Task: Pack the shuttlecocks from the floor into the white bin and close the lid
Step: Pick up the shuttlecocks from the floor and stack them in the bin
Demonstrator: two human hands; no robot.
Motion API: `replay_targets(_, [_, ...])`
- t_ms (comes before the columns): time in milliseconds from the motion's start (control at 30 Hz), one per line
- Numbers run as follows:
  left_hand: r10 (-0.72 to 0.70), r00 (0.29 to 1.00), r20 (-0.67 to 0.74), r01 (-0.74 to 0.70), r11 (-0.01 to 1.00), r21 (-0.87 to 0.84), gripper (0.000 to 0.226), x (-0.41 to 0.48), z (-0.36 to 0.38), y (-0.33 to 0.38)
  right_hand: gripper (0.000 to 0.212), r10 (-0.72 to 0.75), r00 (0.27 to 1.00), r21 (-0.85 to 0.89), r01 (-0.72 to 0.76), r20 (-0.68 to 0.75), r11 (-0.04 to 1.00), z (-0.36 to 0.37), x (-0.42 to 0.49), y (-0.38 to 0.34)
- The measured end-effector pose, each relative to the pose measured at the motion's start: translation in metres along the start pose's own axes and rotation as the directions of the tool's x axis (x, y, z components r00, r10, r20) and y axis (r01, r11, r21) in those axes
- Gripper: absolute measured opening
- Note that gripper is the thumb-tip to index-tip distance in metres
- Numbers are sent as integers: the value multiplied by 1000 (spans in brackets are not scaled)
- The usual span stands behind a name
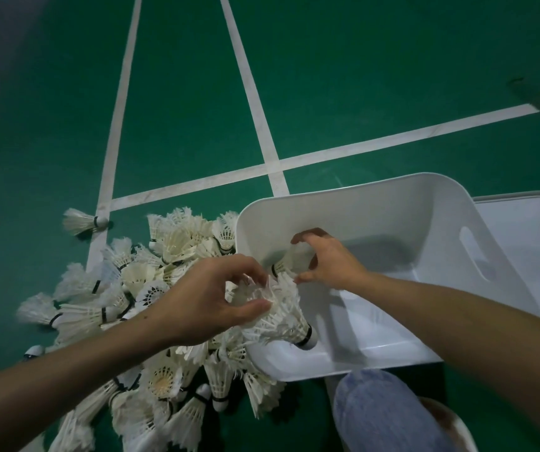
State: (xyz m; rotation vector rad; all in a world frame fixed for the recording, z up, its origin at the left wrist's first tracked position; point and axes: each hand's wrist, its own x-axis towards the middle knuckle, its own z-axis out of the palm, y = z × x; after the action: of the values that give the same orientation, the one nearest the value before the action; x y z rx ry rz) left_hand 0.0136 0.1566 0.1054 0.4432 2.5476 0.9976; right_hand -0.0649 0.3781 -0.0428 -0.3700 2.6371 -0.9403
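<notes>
A pile of white feather shuttlecocks (pixel 151 298) lies on the green floor, left of the white bin (pixel 376 203). My left hand (pixel 210 301) grips a bunch of shuttlecocks (pixel 281 314) over the bin's left rim, cork end pointing down into the bin. Inside the bin, my right hand (pixel 330 262) is closed around one shuttlecock (pixel 294 259), just beyond the left hand's bunch. The bin's bare bottom shows to the right. Its white lid (pixel 529 243) lies flat on the floor behind its right side.
White court lines (pixel 262 125) cross the green floor beyond the bin. One stray shuttlecock (pixel 82 221) lies apart at the upper left of the pile. My knee in blue jeans (pixel 382 415) is in front of the bin, at the bottom of the view.
</notes>
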Motion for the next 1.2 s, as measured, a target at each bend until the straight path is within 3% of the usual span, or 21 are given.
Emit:
replay_targets(167, [-29,999,14,26,983,179,21,20,-1,12,60,63,992,283,-30,-108,959,-22,-9,-5])
replay_targets(267, [-26,1000,17,20,955,297,25,40,-4,18,51,67,989,539,16,-134,842,-42,-25,-15])
replay_targets(433, [-61,998,25,48,932,359,25,61,-5,24,63,-89,994,733,109,-66,671,-74,-58,-37])
replay_targets(567, [-32,999,36,16,920,391,23,63,-1,29,84,-184,983,638,136,8,758,-79,-67,-56])
replay_targets(700, [-40,998,43,24,942,334,25,59,-1,29,82,-244,970,504,218,-15,836,-70,-65,-71])
replay_targets(1000, [-66,991,113,45,983,178,46,42,-8,14,78,-217,976,529,185,-1,828,-82,-73,-61])
replay_targets(1100, [-36,992,124,18,989,146,35,41,-8,13,78,-173,984,567,162,-35,808,-86,-74,-51])
replay_targets(1200, [12,990,142,-45,971,235,23,43,-4,13,79,-155,988,539,127,7,833,-85,-73,-42])
